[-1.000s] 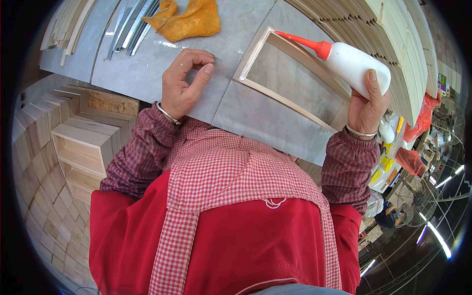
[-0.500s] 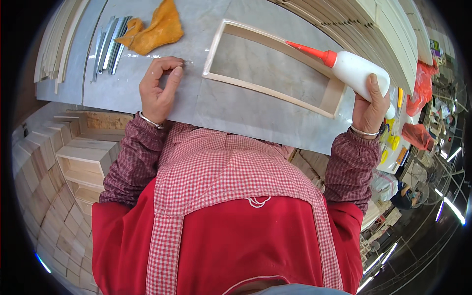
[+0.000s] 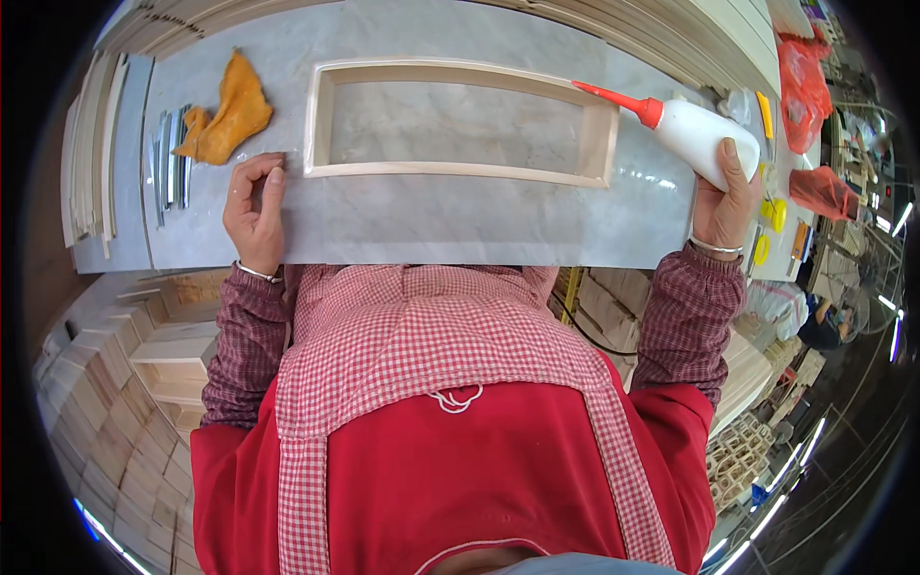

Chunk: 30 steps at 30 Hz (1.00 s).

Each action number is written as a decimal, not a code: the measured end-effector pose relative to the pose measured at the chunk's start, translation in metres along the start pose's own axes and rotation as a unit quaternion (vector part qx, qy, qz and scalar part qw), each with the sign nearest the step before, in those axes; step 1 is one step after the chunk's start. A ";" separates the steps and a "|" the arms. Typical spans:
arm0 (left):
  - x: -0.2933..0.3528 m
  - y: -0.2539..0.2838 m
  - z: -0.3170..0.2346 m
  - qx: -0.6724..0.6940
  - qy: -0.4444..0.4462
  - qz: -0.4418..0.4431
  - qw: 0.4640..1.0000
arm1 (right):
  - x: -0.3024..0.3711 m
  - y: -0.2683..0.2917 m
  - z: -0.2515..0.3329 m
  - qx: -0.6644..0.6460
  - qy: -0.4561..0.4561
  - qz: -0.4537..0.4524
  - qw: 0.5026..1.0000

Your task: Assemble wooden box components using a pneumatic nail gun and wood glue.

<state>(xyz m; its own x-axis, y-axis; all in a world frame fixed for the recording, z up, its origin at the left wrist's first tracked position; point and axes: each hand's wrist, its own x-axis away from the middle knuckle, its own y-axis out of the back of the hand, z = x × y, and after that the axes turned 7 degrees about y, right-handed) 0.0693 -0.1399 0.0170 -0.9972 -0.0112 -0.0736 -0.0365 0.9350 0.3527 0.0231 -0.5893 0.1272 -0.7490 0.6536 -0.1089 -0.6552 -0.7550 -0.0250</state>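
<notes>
My right hand (image 3: 726, 206) is closed around a white squeeze bottle (image 3: 704, 139) with a long red nozzle. The bottle is tilted, its tip pointing left, over or against the far right corner of a rectangular wooden frame (image 3: 460, 171). That open frame lies flat on the grey tabletop (image 3: 460, 225), and the surface shows through its middle. Left of the frame, my left hand (image 3: 253, 216) rests near the table with curled fingers and the thumb close to the fingertips. Whatever it may pinch is too small to make out.
An orange-brown cloth (image 3: 235, 110) and thin metal strips (image 3: 174, 158) lie at the left. Wooden strips (image 3: 96, 144) are stacked beyond them, and more line the far edge. Red plastic bags (image 3: 803, 91) and yellow scissors (image 3: 771, 213) are at the right. Wooden boxes (image 3: 177, 355) stand lower left.
My view has turned, so the frame now appears level and farther left. The nozzle tip sits nearer the frame's right end. My right hand still holds the bottle; the left stays curled.
</notes>
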 end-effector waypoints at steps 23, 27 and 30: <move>0.000 0.002 0.008 -0.023 0.012 0.010 1.000 | 0.028 0.056 -0.007 -0.016 -0.007 -0.068 0.998; 0.001 0.001 0.009 -0.010 0.013 0.006 1.000 | 0.046 0.066 -0.008 -0.016 -0.012 -0.081 0.997; 0.000 0.001 0.009 -0.014 0.009 0.008 1.000 | 0.061 0.073 -0.007 -0.017 -0.016 -0.080 0.996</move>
<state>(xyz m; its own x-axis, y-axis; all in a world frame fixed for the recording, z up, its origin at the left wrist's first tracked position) 0.0698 -0.1358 0.0087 -0.9987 -0.0021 -0.0504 -0.0212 0.9247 0.3801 -0.0695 -0.6050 0.1120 -0.6382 0.7669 -0.0682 -0.7633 -0.6418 -0.0742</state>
